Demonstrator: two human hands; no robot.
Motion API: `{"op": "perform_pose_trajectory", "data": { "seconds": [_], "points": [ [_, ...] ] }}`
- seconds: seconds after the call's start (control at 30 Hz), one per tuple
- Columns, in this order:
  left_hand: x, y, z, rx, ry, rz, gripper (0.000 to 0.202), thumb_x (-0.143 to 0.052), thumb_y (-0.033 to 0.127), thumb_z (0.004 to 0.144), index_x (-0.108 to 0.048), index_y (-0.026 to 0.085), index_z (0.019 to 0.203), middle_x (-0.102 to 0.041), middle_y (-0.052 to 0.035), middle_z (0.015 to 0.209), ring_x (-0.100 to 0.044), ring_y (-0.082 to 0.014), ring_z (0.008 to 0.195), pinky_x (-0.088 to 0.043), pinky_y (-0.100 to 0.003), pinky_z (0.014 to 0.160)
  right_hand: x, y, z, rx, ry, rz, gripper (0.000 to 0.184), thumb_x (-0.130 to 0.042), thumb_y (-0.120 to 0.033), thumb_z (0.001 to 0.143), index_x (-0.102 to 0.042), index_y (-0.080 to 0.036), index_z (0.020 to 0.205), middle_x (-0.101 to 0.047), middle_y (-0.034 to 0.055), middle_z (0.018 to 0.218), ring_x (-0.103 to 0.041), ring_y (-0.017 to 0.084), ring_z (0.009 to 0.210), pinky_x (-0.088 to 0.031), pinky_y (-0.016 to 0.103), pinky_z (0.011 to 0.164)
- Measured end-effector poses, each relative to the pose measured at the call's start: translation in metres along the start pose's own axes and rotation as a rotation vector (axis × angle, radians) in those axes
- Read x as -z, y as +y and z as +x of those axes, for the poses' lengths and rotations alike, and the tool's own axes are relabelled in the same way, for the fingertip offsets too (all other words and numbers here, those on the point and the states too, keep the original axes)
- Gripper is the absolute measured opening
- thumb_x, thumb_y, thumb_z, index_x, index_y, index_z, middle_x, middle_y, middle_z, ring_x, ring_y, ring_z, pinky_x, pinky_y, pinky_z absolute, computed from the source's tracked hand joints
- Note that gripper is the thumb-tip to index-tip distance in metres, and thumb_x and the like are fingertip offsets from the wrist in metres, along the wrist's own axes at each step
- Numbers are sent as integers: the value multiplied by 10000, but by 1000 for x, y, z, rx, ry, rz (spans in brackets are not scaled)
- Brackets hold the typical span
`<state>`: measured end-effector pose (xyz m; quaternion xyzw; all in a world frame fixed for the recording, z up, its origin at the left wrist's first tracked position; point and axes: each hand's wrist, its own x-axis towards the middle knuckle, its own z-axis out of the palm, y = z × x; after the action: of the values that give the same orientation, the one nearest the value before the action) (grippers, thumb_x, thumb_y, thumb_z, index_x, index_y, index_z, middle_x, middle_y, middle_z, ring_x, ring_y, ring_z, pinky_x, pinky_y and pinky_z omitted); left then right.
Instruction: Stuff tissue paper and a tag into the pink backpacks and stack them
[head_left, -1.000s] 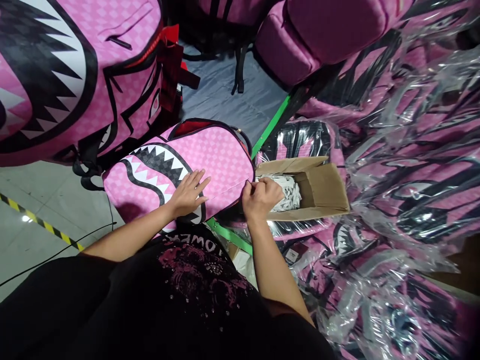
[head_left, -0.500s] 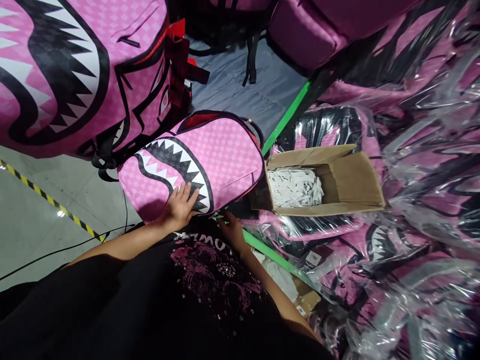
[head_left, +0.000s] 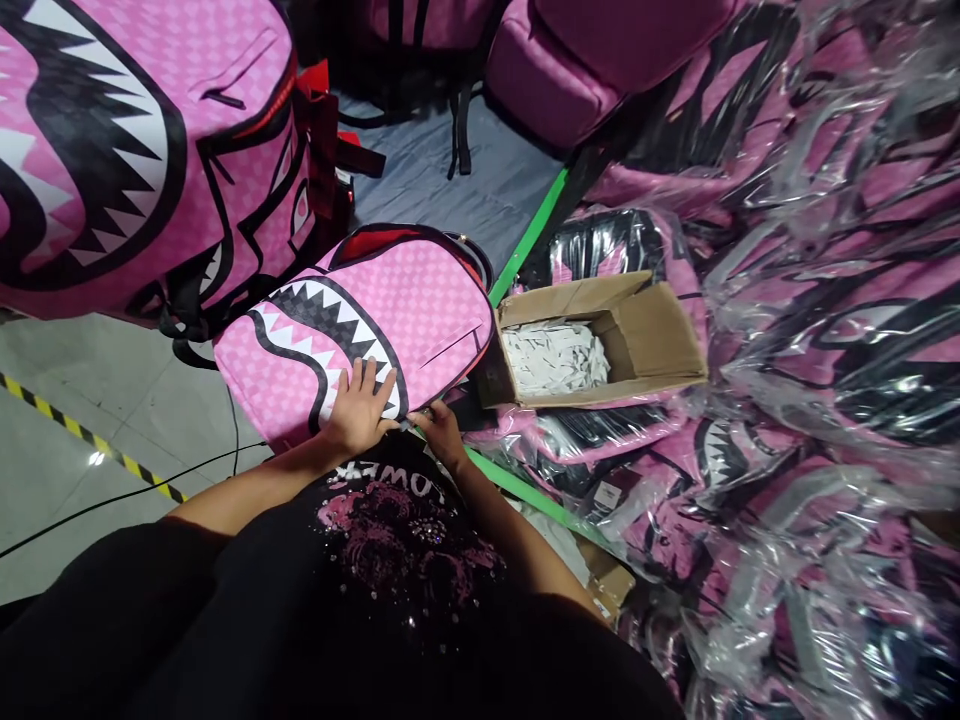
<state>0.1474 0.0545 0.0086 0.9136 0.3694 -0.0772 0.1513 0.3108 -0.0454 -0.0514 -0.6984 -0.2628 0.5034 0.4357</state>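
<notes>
Holds both bare forearms [head_left: 255,482] out in front, rests the left hand [head_left: 358,412] palm down with fingers [head_left: 367,376] spread, and curls the right hand [head_left: 443,434] just beside it.

A backpack [head_left: 435,285] lay on the table [head_left: 427,185], with another bag [head_left: 214,190] to its left and more bags [head_left: 544,85] behind it. To its right stood a box [head_left: 664,340] with paper slips [head_left: 555,355] inside, and wrapped bags [head_left: 832,335] lay right of the box.

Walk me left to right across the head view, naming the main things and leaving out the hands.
Large pink backpack → smaller pink backpack → open cardboard box → plastic-wrapped backpacks at the far right.
</notes>
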Motion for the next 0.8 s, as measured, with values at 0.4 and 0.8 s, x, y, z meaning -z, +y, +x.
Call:
{"op": "perform_pose_trajectory", "data": {
  "seconds": [0.4,0.8],
  "points": [
    [20,4,7,32,-66,17,848,-528,617,911,-339,96,1553,-336,-281,1574,-315,-444,1465,-330,-544,1148,0,-6,7,51,-193,151,314,-731,-457,730,-661,-184,869,-673,2,822,-595,180,800,-479,324,787],
    [16,12,4,22,-7,48,660,-530,445,960,-435,70,1495,-423,-291,1514,-423,-425,1407,-394,-489,1120,16,-8,-4,646,-16,-1201,210,-474,-198,963,-671,-163,900,-659,100,845,-535,225,810,-407,324,724]
  ]
}}
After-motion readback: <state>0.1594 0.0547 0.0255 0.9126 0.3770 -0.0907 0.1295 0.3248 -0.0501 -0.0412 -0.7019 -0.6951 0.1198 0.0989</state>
